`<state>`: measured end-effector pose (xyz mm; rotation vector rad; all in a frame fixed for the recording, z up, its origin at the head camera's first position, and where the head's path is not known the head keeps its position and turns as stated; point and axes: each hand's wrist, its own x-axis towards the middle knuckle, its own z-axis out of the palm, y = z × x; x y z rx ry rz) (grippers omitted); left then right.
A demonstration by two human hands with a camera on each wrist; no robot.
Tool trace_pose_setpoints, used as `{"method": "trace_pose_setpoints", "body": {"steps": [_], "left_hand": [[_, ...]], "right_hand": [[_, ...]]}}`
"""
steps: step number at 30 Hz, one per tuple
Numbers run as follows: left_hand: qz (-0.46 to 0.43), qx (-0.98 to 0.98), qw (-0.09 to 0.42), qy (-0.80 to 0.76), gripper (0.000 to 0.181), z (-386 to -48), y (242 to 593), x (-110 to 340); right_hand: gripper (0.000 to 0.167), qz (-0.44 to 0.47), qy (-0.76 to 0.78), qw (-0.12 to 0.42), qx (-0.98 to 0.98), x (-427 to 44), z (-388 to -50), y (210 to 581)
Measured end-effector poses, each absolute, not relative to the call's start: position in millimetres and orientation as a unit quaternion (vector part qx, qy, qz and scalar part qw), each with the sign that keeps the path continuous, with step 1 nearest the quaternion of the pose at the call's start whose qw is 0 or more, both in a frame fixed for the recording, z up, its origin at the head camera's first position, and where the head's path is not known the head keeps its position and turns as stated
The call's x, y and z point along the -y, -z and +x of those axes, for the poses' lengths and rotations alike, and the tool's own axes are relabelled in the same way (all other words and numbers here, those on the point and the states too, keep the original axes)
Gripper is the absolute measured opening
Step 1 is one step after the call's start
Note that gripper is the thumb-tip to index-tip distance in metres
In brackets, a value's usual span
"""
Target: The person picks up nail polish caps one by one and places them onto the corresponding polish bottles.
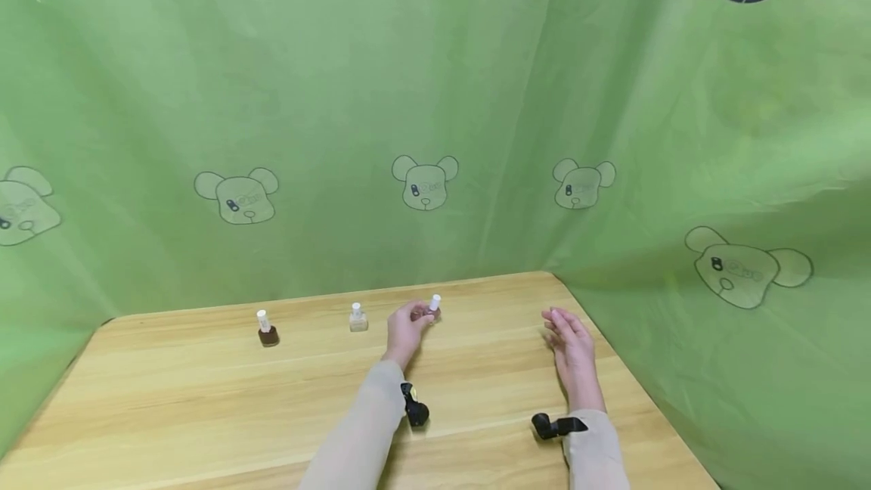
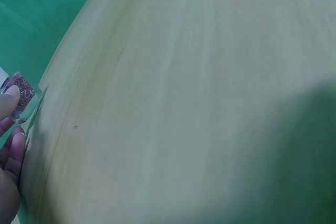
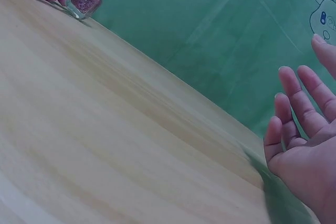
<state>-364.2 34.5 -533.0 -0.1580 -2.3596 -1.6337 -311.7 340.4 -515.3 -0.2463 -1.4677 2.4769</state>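
Observation:
My left hand pinches a small glass nail polish bottle with a white cap, near the table's back edge. Pinkish glitter polish fills most of this bottle in the right wrist view, where it leans with its base at or just over the tabletop. In the left wrist view only the thumb, some fingers and part of the bottle show at the left edge. My right hand is off to the right, holding nothing; its fingers are loosely bent, palm turned inward.
A clear or pale nail polish bottle stands left of my left hand. Farther left is a dark red one, also white-capped. Green printed curtain hangs behind and beside the wooden table.

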Motion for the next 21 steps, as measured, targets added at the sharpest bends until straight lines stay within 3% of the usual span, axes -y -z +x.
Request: {"method": "trace_pose_setpoints", "body": {"steps": [21], "left_hand": [[-0.060, 0.829, 0.113, 0.544, 0.024, -369.2, 529.3, -20.3]], "right_hand": [[0.013, -0.042, -0.863, 0.126, 0.488, -329.5, -308.4, 490.9]]}}
